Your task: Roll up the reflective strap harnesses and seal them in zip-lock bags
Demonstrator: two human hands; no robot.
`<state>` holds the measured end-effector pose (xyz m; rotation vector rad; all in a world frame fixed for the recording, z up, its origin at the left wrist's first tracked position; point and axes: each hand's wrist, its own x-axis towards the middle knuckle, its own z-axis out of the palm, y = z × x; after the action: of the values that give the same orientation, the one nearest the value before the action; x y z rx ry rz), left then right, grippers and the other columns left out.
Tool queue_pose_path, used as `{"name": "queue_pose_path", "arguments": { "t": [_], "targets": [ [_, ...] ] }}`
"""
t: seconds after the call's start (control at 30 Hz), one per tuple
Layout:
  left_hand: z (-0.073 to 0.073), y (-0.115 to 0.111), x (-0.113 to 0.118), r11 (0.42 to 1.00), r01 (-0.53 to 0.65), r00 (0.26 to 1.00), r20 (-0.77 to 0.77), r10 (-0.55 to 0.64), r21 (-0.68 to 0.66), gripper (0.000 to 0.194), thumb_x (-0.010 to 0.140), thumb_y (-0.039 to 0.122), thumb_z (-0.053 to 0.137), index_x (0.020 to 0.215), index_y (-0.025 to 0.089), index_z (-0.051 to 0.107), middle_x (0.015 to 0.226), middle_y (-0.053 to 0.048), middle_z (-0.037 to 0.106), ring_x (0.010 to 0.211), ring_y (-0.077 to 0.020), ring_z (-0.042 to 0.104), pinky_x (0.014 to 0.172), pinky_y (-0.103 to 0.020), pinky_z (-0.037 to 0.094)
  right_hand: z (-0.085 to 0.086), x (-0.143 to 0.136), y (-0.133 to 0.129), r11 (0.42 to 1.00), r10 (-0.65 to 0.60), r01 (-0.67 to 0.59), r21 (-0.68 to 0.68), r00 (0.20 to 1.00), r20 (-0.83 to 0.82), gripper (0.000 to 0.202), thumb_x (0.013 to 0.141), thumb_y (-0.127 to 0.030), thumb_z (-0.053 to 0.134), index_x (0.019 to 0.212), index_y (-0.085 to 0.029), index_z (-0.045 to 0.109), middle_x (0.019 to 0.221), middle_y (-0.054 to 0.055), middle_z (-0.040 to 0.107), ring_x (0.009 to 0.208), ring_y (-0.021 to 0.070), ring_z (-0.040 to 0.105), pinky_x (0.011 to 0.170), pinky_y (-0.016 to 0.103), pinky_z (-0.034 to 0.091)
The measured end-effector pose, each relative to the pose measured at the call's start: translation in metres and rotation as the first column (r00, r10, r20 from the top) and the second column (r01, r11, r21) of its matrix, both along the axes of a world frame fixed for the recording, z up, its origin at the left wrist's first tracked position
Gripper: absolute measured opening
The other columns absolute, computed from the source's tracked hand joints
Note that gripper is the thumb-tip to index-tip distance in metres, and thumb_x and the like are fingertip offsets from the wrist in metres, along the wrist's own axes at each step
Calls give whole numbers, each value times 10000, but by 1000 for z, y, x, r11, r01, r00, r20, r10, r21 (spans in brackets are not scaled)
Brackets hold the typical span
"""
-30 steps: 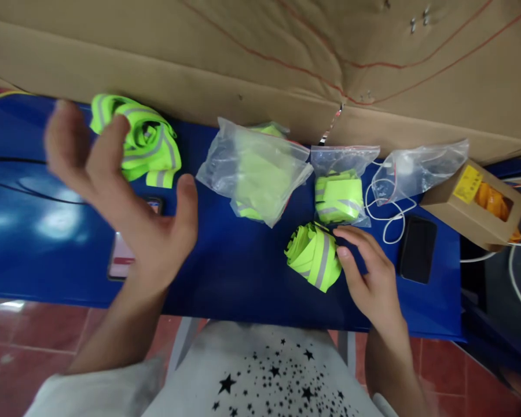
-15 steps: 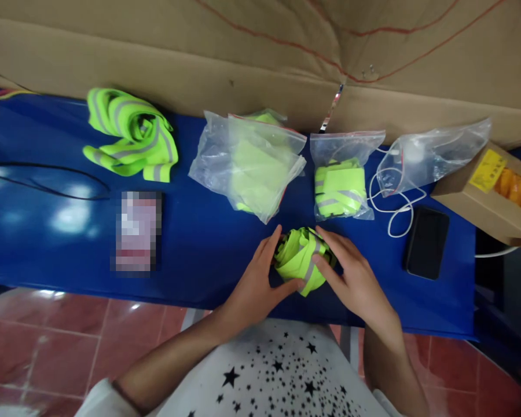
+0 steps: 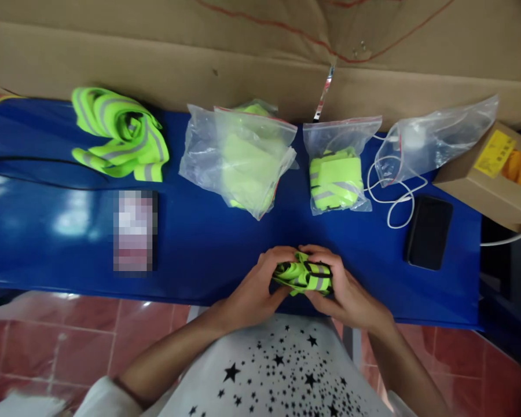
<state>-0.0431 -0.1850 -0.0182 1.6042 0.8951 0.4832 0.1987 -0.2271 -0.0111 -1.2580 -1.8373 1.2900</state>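
A folded neon-yellow reflective strap bundle (image 3: 306, 274), with grey stripes and black edging, is held between my two hands near the table's front edge. My left hand (image 3: 263, 284) wraps its left side, fingers over the far edge and thumb in front. Around the right side curls my right hand (image 3: 336, 281), its thumb along the near edge. Beyond them lies a zip bag (image 3: 336, 179) with a similar folded yellow bundle inside. Left of it is a pile of clear zip bags (image 3: 243, 156) with yellow material showing through. A loose coiled reflective strap (image 3: 121, 133) rests at the far left.
The blue table (image 3: 208, 243) meets a brown wall covering at the back. On the right are a black phone (image 3: 429, 233), a white cable (image 3: 395, 200), a clear bag (image 3: 451, 142) and a cardboard box (image 3: 473, 179). A blurred-out rectangular item (image 3: 134, 231) and a black cable (image 3: 39, 159) lie left.
The strap bundle has been turned and squeezed flatter, now showing its black-edged side. Both hands have closed more tightly round it, fingers curling over the far edge. The view has shifted slightly.
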Motion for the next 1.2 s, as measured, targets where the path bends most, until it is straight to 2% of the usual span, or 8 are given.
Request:
{"name": "queue_pose_path", "arguments": {
  "t": [0.17,0.3,0.37,0.5,0.6,0.7,1.03,1.2],
  "targets": [
    [-7,-8,6,987,-161,979,132,158,13,493,912,105,631,1345,290,485,1333,-121,604,1255,-262,637,1055,-473,573,-3,-16,-4,993,-114,115,23,992,-64,690,950,-310,752,1531,-298,380,1561,155,549,1449,289,581,1122,456,592],
    [25,6,-5,990,-114,993,25,112,82,754,905,269,797,1538,335,392,1470,-140,589,1291,-281,656,1060,-466,601,8,-14,12,946,-310,319,55,942,-128,491,962,-249,736,1420,-316,571,1343,70,726,1206,223,739,982,340,652],
    [52,31,-20,959,83,996,-44,-74,270,972,819,309,896,1621,360,351,1620,-141,490,1432,-337,574,1164,-530,545,13,-8,24,889,-443,452,70,889,-111,445,934,-293,780,1354,-311,633,1285,54,750,1141,224,756,947,338,656],
    [92,111,-45,679,201,979,-176,-107,706,890,808,165,886,1576,354,476,1674,-26,472,1597,-300,387,1368,-554,225,11,3,50,745,-651,663,82,748,-133,476,967,-408,732,1406,-280,602,1301,86,730,1149,258,737,973,428,642],
    [95,167,-42,706,294,941,-323,-98,644,1051,757,280,941,1634,209,366,1747,-18,346,1671,-295,183,1374,-557,38,3,2,69,680,-704,726,104,686,-185,501,996,-462,678,1440,-266,554,1294,106,719,1127,258,733,966,443,640],
    [85,191,-29,748,358,910,-389,-145,559,1051,753,336,922,1627,169,363,1692,-40,441,1622,-288,321,1348,-586,-36,-1,-1,84,676,-691,719,158,694,-203,513,1017,-489,633,1467,-272,514,1301,117,709,1119,254,734,955,441,644],
    [72,160,-3,850,200,967,-237,-91,488,676,710,465,938,1312,254,714,1332,-101,666,1482,-407,487,1334,-686,88,8,-16,85,760,-618,639,122,767,-170,443,940,-427,751,1328,-268,609,1289,79,717,1169,253,712,1014,432,608],
    [65,147,3,797,318,924,-355,-140,514,939,693,432,949,1530,249,567,1489,-138,596,1467,-436,485,1331,-684,46,12,-21,82,822,-537,553,133,832,-139,395,948,-363,746,1305,-252,617,1274,57,725,1169,226,710,1008,379,604]
  ]
}}
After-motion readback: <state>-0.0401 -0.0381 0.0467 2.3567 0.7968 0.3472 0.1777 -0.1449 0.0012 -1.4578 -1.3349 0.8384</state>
